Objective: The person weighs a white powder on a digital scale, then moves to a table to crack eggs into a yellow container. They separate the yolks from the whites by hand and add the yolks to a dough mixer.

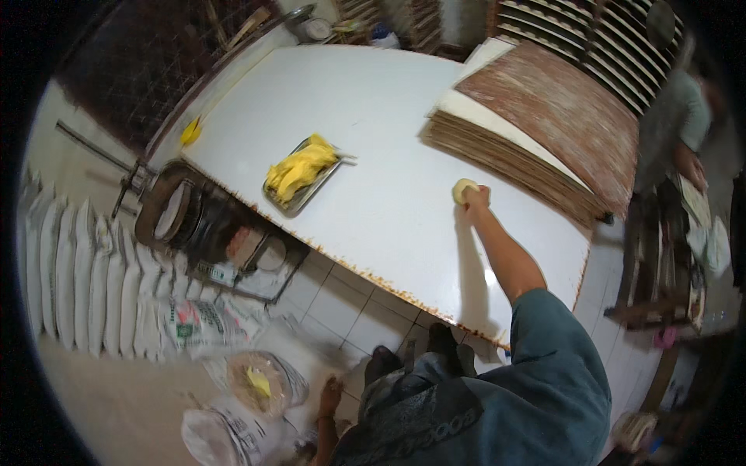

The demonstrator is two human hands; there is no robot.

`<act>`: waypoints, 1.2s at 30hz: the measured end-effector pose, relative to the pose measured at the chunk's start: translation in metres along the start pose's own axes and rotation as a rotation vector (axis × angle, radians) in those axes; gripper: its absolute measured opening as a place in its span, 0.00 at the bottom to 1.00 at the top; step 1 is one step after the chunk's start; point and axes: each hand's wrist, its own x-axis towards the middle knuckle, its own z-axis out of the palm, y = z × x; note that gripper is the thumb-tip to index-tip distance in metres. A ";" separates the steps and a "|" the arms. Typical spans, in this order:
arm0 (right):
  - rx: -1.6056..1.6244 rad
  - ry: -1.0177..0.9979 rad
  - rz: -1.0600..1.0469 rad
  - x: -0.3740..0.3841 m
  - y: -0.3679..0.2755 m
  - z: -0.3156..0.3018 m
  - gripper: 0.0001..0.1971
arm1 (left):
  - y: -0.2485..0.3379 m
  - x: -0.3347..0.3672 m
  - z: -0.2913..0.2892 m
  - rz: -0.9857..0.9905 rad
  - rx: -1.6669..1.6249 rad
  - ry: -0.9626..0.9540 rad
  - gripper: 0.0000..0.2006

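Right grip [478, 199] on lump [462, 189], white table [381, 116], sacks [81, 272]

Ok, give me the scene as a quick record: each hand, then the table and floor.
right hand: gripping a pale round lump; whether it touches the table is unclear
left hand: low, off the table; grip unclear
table: white top, chipped near edge
left on table: metal tray holding a yellow mass
far right on table: stack of boards
floor, left: white sacks
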 end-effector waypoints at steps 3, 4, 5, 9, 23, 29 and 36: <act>0.064 -0.279 -0.156 -0.023 -0.050 0.042 0.18 | -0.047 -0.064 0.042 -0.366 -0.197 -0.138 0.18; 0.151 -0.327 -0.253 -0.024 -0.069 0.064 0.19 | -0.055 -0.068 0.043 -0.381 -0.223 -0.159 0.19; 0.295 -0.424 -0.441 -0.006 -0.088 0.076 0.22 | -0.059 -0.064 0.044 -0.376 -0.240 -0.191 0.19; -0.041 -0.482 -0.206 -0.092 -0.168 0.120 0.25 | -0.077 -0.072 0.043 -0.418 -0.330 -0.254 0.21; -0.297 -0.437 0.240 -0.317 0.233 -0.006 0.14 | 0.025 0.200 -0.084 0.112 -0.196 -0.427 0.23; -0.345 -0.163 0.153 -0.265 0.301 0.049 0.27 | 0.165 0.351 -0.046 0.273 -0.162 -0.183 0.12; -0.537 -0.146 0.121 -0.244 0.337 0.081 0.21 | 0.086 0.447 0.083 0.069 -0.761 -0.339 0.18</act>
